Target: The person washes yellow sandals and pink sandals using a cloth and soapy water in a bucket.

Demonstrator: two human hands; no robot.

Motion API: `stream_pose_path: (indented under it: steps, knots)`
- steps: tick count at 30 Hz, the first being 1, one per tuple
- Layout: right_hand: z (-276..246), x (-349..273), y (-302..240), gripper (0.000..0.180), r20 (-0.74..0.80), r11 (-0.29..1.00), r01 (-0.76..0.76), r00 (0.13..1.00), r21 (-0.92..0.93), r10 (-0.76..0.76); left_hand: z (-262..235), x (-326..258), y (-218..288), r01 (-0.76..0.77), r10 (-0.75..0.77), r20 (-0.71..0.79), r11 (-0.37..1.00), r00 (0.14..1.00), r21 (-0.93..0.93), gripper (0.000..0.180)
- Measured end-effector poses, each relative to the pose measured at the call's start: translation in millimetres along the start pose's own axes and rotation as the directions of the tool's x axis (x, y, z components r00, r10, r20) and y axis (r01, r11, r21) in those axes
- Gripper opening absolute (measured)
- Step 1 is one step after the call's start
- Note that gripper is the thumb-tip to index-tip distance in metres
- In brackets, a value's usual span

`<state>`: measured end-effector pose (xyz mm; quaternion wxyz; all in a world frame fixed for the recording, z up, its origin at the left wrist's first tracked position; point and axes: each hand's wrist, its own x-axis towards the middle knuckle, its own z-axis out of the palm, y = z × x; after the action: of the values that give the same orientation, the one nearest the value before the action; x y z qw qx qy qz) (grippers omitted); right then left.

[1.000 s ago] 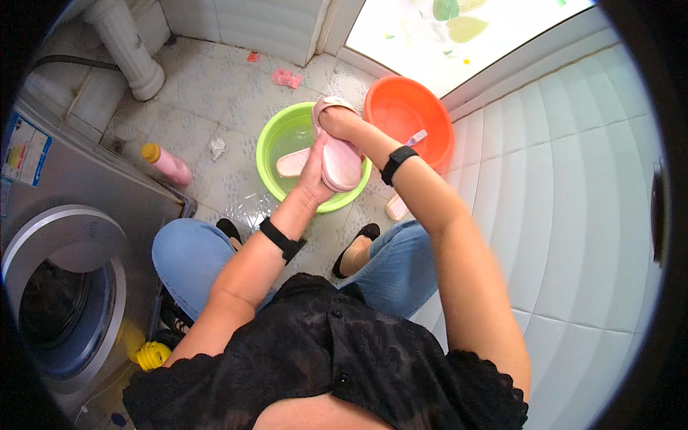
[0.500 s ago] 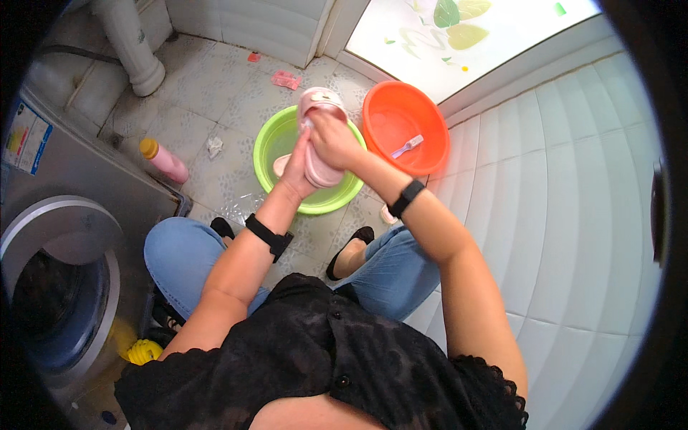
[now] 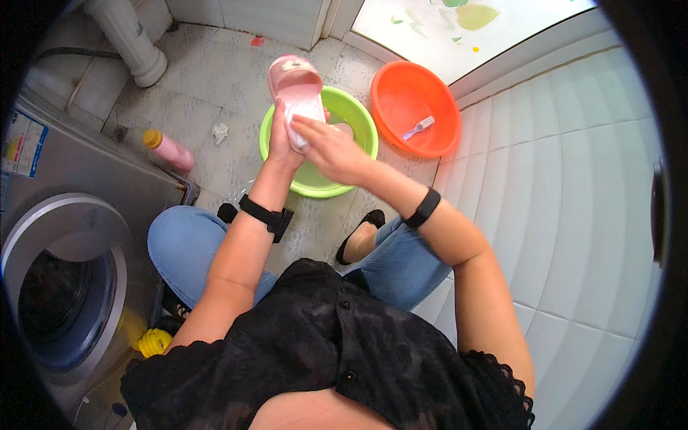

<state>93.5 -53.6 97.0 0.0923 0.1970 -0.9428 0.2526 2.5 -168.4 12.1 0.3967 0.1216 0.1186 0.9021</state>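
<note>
A pink rubber slipper [image 3: 295, 89] sits upper centre of the frame, over a round green plastic basin [image 3: 356, 122]. The left hand [image 3: 281, 140] grips its lower end from the left; the right hand [image 3: 331, 147] presses fingers against its pale sole. Right of the basin, an orange plastic basin [image 3: 401, 97] holds a white brush [image 3: 418, 128].

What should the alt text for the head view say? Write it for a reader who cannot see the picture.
Seen from above, a seated person's left hand holds a pink slipper over a green basin while the right hand presses on its sole. An orange basin with a small brush sits alongside; a washing machine stands at left.
</note>
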Motion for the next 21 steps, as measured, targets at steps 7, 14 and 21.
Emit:
stream_pose_path:
  steps: [7, 14, 21]
  knots:
    - [-30.2, 11.1, 46.0, 0.048, -0.050, 0.972, -0.209, 0.978, -0.110, 0.205, 59.4, 5.3, -29.2, 0.050, -0.022, -0.252, 0.993, 0.967, 0.105, 0.065]
    - [-17.2, -14.5, 6.9, 0.051, 0.050, 0.991, 0.116, 0.992, 0.064, -0.119, 19.3, 12.5, 15.3, -0.088, 0.106, -0.169, 0.990, 0.980, 0.109, 0.072]
    - [-46.9, 6.7, 44.7, 0.045, 0.002, 0.978, -0.159, 0.987, -0.136, 0.161, 53.6, 2.1, -19.9, 0.058, -0.016, -0.270, 0.987, 0.963, 0.150, 0.063]
